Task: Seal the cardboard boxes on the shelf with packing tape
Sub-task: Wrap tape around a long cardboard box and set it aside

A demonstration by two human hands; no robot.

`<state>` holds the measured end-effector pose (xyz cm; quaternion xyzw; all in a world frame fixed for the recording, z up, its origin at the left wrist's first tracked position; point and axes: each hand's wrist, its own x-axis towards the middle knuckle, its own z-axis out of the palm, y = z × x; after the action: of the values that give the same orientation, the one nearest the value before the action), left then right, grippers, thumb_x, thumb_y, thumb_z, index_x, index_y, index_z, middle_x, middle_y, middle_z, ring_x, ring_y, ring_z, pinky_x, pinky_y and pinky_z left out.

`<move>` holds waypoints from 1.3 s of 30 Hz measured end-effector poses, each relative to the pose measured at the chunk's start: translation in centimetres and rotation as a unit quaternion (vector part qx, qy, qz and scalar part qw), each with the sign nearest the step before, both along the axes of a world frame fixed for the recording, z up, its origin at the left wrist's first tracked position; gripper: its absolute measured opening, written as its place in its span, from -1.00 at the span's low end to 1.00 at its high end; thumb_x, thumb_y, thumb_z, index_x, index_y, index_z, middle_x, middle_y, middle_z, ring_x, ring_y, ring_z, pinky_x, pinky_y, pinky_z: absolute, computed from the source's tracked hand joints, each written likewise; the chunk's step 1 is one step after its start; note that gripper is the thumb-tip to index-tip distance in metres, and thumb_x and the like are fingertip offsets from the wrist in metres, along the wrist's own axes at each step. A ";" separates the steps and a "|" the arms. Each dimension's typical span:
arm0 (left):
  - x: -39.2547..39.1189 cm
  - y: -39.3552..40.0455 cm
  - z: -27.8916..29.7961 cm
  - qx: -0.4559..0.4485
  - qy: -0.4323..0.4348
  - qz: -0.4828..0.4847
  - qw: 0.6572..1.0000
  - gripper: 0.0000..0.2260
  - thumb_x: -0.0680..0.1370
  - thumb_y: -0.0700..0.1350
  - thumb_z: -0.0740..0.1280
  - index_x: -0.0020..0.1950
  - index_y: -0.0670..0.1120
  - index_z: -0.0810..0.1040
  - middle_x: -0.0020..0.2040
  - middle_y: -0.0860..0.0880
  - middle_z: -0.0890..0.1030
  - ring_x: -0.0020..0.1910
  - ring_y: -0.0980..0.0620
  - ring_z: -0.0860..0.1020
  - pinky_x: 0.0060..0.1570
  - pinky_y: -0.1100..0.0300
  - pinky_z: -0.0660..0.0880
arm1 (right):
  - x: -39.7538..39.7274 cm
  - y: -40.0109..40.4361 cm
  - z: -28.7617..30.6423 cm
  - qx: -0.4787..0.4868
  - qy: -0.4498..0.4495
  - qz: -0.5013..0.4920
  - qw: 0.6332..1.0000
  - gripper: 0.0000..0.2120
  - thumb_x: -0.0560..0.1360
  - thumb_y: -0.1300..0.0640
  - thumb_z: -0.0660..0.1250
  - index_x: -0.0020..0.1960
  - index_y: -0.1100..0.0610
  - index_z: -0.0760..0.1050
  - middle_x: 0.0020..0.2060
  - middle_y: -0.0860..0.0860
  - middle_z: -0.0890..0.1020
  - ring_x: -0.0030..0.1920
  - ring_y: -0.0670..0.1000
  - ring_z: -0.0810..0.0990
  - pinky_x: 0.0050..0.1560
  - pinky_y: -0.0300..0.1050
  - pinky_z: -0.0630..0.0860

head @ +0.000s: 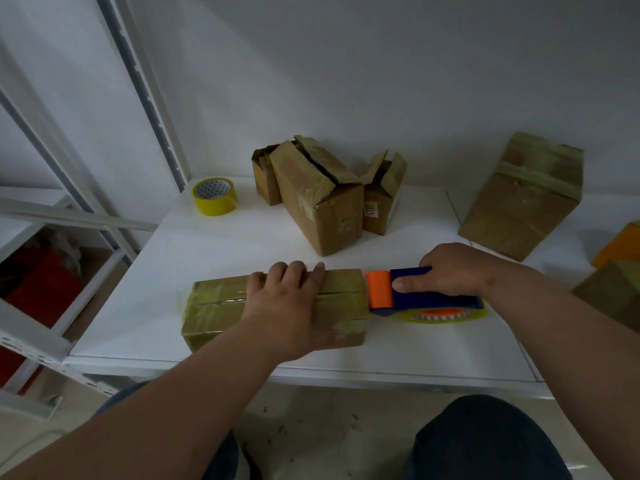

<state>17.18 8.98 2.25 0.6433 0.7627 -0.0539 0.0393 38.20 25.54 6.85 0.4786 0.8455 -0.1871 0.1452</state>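
Observation:
A flat cardboard box (221,306) covered in yellowish tape lies near the front edge of the white shelf (242,237). My left hand (287,306) presses down on its top, fingers reaching over the far edge. My right hand (450,271) grips the blue handle of a blue-and-orange tape dispenser (415,296), whose orange head sits against the box's right end. Its tape roll (440,316) lies low beside the shelf surface.
Three cardboard boxes with loose flaps (322,202) stand at the back middle. A taped box (523,199) leans at the back right. A spare yellow tape roll (214,195) sits back left. More boxes (616,271) crowd the right edge. White uprights (138,81) rise left.

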 end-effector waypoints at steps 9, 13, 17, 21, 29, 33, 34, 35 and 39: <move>-0.6 0.2 -0.8 -0.004 0.000 -0.023 1.000 -0.12 0.44 0.50 -0.02 0.57 0.08 -0.28 0.56 0.01 0.06 0.54 -0.07 0.03 0.48 -0.25 -0.14 | 1.1 0.4 0.3 -0.025 -0.008 0.038 0.999 -0.58 0.54 -0.31 0.09 -0.03 -0.01 0.53 -0.09 -0.03 0.58 -0.11 -0.09 0.52 -0.19 -0.22 0.40; -1.6 -0.2 -0.5 -0.004 0.023 -0.063 0.998 -0.13 0.42 0.50 -0.12 0.58 0.07 -0.26 0.52 0.02 0.13 0.49 -0.07 0.12 0.50 -0.19 -0.07 | 1.8 0.6 0.5 -0.036 0.001 0.058 0.998 -0.62 0.55 -0.30 0.08 -0.13 -0.04 0.48 -0.15 -0.06 0.56 -0.14 -0.10 0.52 -0.20 -0.24 0.39; -3.0 -0.3 -0.9 -0.001 0.047 -0.080 0.996 -0.08 0.31 0.51 -0.33 0.57 0.07 -0.28 0.50 0.02 0.14 0.47 -0.05 0.15 0.50 -0.15 -0.04 | 2.4 0.5 0.1 -0.057 0.043 0.055 0.996 -0.57 0.51 -0.32 0.05 -0.09 -0.01 0.50 -0.12 -0.02 0.60 -0.10 -0.06 0.57 -0.18 -0.26 0.42; -4.1 -0.6 -1.2 -0.001 0.044 -0.084 0.995 -0.05 0.28 0.53 -0.39 0.58 0.07 -0.28 0.49 0.01 0.16 0.45 -0.05 0.17 0.50 -0.14 -0.03 | 2.9 0.8 0.3 -0.061 0.046 0.044 0.996 -0.49 0.45 -0.36 0.04 -0.05 0.02 0.53 -0.11 -0.02 0.61 -0.10 -0.08 0.58 -0.17 -0.27 0.43; -5.0 -1.0 -1.9 0.030 0.025 -0.082 0.996 -0.02 0.31 0.56 -0.38 0.60 0.05 -0.13 0.46 -0.01 0.27 0.41 -0.08 0.26 0.47 -0.19 0.02 | 1.5 0.7 0.9 0.026 -0.078 0.071 0.994 -0.53 0.51 -0.37 0.08 -0.16 -0.01 0.50 -0.20 -0.06 0.57 -0.20 -0.11 0.54 -0.23 -0.20 0.42; -4.7 -1.3 -1.6 0.026 0.031 -0.076 0.996 -0.03 0.30 0.55 -0.38 0.60 0.05 -0.19 0.47 0.01 0.22 0.44 -0.07 0.21 0.49 -0.18 -0.02 | -1.2 0.2 0.5 0.055 -0.132 0.079 0.987 -0.47 0.46 -0.44 0.10 -0.16 0.02 0.52 -0.20 -0.02 0.56 -0.17 -0.05 0.54 -0.16 -0.12 0.46; -4.6 -1.3 -1.6 0.021 0.035 -0.075 0.996 -0.04 0.30 0.54 -0.36 0.59 0.05 -0.22 0.48 0.01 0.19 0.44 -0.06 0.19 0.49 -0.18 -0.03 | -1.8 0.1 0.2 0.054 -0.141 0.077 0.986 -0.48 0.44 -0.45 0.11 -0.21 0.01 0.47 -0.23 -0.03 0.54 -0.19 -0.04 0.53 -0.17 -0.12 0.45; -4.5 -1.3 -1.5 0.020 0.034 -0.074 0.996 -0.06 0.31 0.53 -0.34 0.59 0.05 -0.23 0.48 0.01 0.19 0.45 -0.06 0.18 0.49 -0.17 -0.04 | -2.5 0.0 -0.1 0.049 -0.146 0.070 0.986 -0.48 0.43 -0.45 0.13 -0.25 0.01 0.43 -0.24 -0.03 0.52 -0.19 -0.04 0.51 -0.17 -0.12 0.44; -4.4 -1.3 -1.4 0.014 0.030 -0.070 0.997 -0.08 0.32 0.51 -0.32 0.58 0.06 -0.27 0.49 0.01 0.16 0.45 -0.06 0.15 0.49 -0.17 -0.07 | -4.7 -0.5 -0.8 -0.043 -0.102 -0.005 0.994 -0.50 0.42 -0.37 0.27 -0.07 0.09 0.41 -0.13 -0.01 0.49 -0.03 0.04 0.51 0.04 -0.07 0.46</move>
<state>12.76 7.66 0.85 0.6934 0.7176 -0.0653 0.0037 33.49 25.04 6.09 0.4930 0.8150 -0.1739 0.2500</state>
